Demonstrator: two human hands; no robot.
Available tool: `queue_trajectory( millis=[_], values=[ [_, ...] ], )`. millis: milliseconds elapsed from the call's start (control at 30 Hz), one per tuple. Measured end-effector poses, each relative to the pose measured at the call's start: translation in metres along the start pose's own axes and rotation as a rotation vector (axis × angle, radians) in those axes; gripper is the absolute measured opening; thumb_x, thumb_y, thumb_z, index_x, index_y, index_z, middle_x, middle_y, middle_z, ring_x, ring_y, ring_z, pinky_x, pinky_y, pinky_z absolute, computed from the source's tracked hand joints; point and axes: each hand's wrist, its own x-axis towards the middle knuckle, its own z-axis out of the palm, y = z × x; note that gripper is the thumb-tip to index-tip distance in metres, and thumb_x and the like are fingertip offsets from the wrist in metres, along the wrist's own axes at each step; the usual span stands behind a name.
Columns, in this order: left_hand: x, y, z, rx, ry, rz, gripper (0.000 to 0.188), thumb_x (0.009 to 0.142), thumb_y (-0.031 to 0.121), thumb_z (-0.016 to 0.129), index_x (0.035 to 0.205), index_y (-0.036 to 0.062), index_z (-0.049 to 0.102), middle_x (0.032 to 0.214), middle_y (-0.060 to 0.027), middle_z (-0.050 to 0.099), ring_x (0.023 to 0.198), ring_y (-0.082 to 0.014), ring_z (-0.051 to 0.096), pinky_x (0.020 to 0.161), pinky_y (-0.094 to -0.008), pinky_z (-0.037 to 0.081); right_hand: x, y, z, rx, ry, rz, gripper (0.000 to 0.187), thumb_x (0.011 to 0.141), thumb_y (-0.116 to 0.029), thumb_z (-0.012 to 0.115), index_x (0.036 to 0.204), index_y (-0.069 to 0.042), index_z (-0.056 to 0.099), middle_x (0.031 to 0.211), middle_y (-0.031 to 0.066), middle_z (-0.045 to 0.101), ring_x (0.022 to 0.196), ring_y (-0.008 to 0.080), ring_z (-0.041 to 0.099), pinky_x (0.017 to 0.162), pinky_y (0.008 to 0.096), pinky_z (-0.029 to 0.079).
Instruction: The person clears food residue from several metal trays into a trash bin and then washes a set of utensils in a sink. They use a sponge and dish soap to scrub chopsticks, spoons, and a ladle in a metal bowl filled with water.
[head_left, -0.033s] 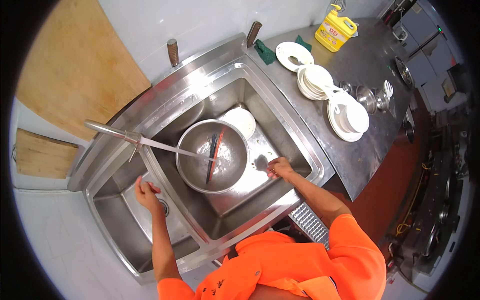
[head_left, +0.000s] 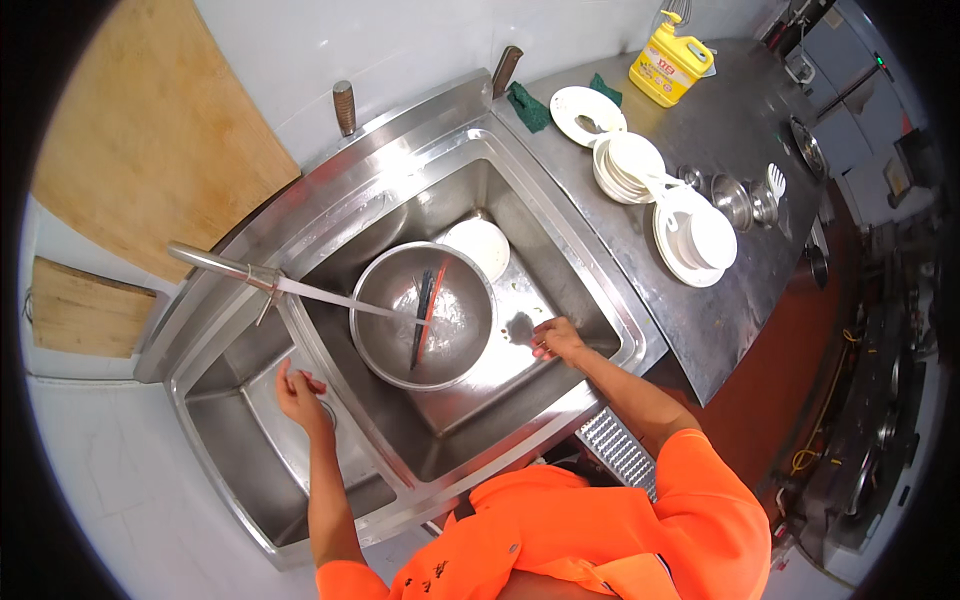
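Head view: a round, shiny steel bowl (head_left: 425,318) is sitting mid-sink, holding dark and red chopsticks (head_left: 427,310), with a white plate (head_left: 482,245) at its 1 o'clock. The right hand (head_left: 556,338), fingers loosely apart, is touching the basin floor at 3 o'clock; the left hand (head_left: 298,393) is pinching something small at 8 o'clock.

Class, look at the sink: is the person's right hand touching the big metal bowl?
Apart. The head view shows the right hand down on the sink floor, with a bare strip of steel between it and the rim of the metal bowl.
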Motion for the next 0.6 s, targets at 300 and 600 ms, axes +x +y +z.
queue_trajectory(
  millis=[300,600],
  values=[
    [-0.087,-0.039,0.005,0.925,0.030,0.410,0.042,0.080,0.002,0.049,0.120,-0.0023,0.041,0.119,-0.0223,0.041,0.113,-0.0370,0.039,0.096,-0.0414,0.031,-0.001,-0.035,-0.008,-0.035,-0.200,-0.041,0.030,0.081,-0.005,0.050,0.108,0.008,0.049,0.090,0.0153,0.061,0.065,0.0191,0.063,0.048,0.0254,0.048],
    [-0.090,-0.037,0.021,1.030,0.037,0.303,0.038,0.088,0.009,0.043,0.123,-0.0015,0.039,0.122,-0.0223,0.040,0.110,-0.0381,0.041,0.093,-0.0404,0.034,0.031,-0.160,-0.037,-0.186,-0.147,-0.510,0.017,0.085,-0.009,0.050,0.096,0.003,0.056,0.078,0.0095,0.062,0.061,0.0139,0.061,0.046,0.0238,0.045]
  ],
)
